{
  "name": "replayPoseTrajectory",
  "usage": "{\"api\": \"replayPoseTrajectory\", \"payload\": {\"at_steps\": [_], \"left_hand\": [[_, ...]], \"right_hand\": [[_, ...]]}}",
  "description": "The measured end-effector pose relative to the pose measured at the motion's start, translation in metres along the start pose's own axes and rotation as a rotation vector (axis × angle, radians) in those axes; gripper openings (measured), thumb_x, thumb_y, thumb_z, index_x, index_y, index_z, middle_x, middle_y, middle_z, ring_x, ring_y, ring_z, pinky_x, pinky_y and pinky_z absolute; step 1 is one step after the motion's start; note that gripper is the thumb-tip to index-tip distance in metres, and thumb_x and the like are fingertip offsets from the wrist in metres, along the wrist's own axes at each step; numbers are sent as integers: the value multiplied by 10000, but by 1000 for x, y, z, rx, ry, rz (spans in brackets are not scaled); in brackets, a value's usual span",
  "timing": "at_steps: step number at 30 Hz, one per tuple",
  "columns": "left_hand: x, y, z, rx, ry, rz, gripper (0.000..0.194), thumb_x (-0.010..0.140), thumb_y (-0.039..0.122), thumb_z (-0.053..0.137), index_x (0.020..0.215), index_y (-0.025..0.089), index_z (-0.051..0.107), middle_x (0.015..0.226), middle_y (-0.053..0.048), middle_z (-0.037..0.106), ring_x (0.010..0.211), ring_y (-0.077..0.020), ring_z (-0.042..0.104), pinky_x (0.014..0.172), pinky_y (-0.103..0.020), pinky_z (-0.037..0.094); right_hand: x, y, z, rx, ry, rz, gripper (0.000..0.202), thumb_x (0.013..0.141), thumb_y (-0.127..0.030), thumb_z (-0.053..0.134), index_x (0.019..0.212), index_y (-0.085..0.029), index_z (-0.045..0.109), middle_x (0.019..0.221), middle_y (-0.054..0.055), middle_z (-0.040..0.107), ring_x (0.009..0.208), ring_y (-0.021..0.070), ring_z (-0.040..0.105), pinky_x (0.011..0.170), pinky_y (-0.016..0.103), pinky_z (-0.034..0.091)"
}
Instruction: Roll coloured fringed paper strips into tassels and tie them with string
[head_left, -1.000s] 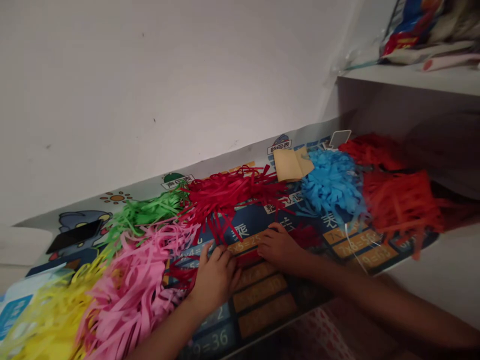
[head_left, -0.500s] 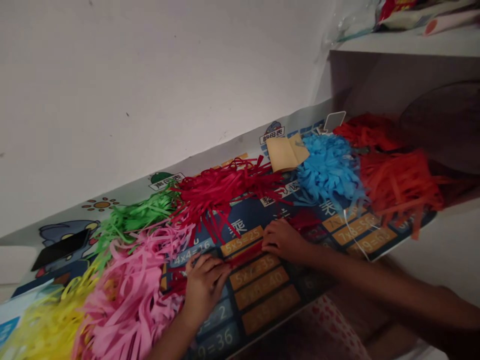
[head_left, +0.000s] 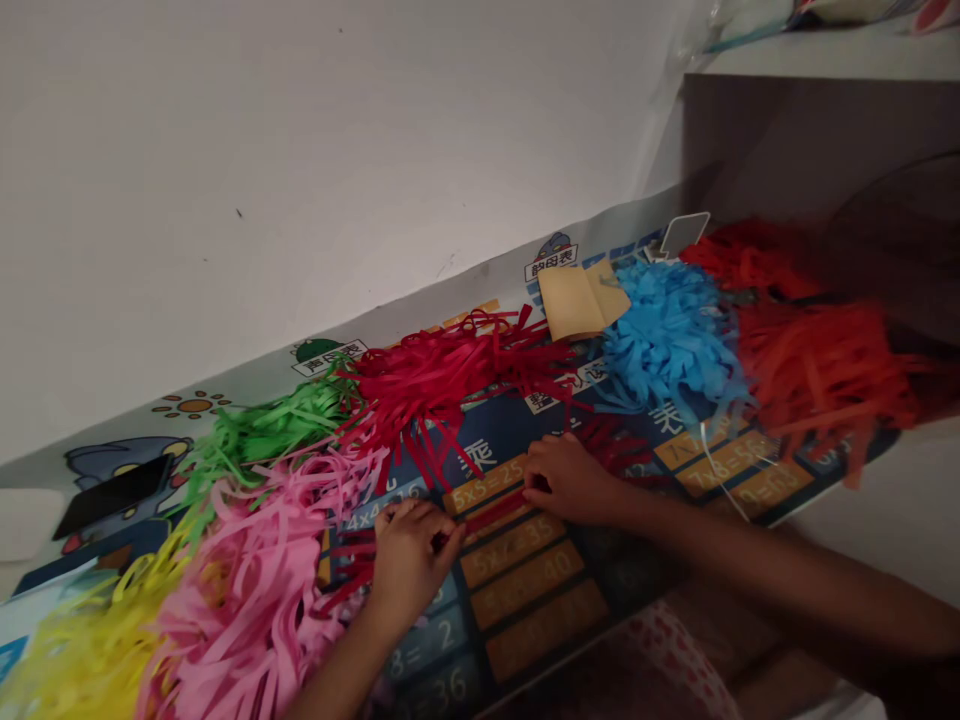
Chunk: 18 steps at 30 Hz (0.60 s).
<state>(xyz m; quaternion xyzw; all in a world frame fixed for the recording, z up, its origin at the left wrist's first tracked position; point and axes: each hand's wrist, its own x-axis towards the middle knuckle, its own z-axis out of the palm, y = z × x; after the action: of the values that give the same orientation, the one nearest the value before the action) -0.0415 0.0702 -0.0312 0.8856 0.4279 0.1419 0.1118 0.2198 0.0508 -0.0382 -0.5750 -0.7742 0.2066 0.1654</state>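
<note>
A dark red fringed strip (head_left: pixel 496 513) lies stretched between my two hands over the printed mat (head_left: pixel 525 620). My left hand (head_left: pixel 414 555) is closed round its left end, with loose fringes sticking out to the left. My right hand (head_left: pixel 566 478) grips the other end, and fringes spread out beyond it to the right. Behind my hands is a crimson bundle of strips (head_left: pixel 442 370). Pink strips (head_left: pixel 247 590) lie beside my left forearm. The palms are hidden from view.
Green strips (head_left: pixel 277 425) and yellow strips (head_left: pixel 97 640) lie on the left, near a black phone (head_left: pixel 112 495). Blue strips (head_left: pixel 671 335), orange-red strips (head_left: pixel 825 370) and a tan folded paper (head_left: pixel 577 300) are on the right. A white wall stands behind.
Both hands keep hold of the dark red strip, nearly in the same place. Fingers have curled a little more. The camera view has shifted slightly.
</note>
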Motion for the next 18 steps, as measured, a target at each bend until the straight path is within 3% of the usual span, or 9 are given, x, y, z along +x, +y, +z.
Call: {"api": "replayPoseTrajectory", "payload": {"at_steps": [3, 6, 9, 12, 16, 18], "left_hand": [[-1, 1, -2, 40, 61, 164, 101, 859, 179, 635, 833, 258, 692, 806, 10, 687, 843, -210, 573, 864, -428, 300], [-4, 7, 0, 138, 94, 338, 211, 867, 153, 623, 986, 317, 683, 912, 27, 707, 943, -223, 553, 964, -475, 260], [-2, 16, 3, 210, 58, 362, 155, 852, 177, 637, 980, 259, 665, 910, 15, 704, 962, -224, 544, 1009, -494, 241], [4, 24, 4, 255, 78, 339, 49, 874, 238, 619, 902, 229, 659, 812, 5, 676, 942, -222, 542, 1010, -501, 250], [6, 26, 9, 248, 166, 317, 67, 886, 216, 611, 845, 233, 661, 755, 13, 655, 889, -210, 541, 976, -486, 278], [3, 24, 13, 243, 202, 318, 113, 901, 173, 583, 866, 232, 673, 754, 11, 660, 865, -204, 540, 969, -482, 280]], "right_hand": [[-3, 2, 3, -71, 30, -114, 13, 811, -198, 675, 814, -211, 676, 911, 20, 660, 898, 203, 526, 776, 359, 266], [-7, 4, 7, -233, 108, -434, 97, 900, -228, 610, 821, -236, 666, 945, 2, 671, 993, 221, 496, 880, 426, 236], [-5, 4, 10, -394, 149, -635, 166, 955, -213, 538, 828, -198, 643, 902, 17, 664, 990, 213, 487, 934, 442, 225], [1, -1, 11, -458, 138, -655, 169, 943, -173, 542, 803, -180, 637, 873, 18, 656, 933, 199, 494, 900, 410, 263], [7, -15, 13, -440, 184, -512, 139, 914, -241, 598, 797, -178, 638, 841, 33, 656, 875, 213, 500, 826, 415, 286], [6, -25, 17, -437, 200, -514, 116, 930, -245, 578, 870, -173, 647, 899, 56, 662, 914, 225, 501, 827, 420, 287]]}}
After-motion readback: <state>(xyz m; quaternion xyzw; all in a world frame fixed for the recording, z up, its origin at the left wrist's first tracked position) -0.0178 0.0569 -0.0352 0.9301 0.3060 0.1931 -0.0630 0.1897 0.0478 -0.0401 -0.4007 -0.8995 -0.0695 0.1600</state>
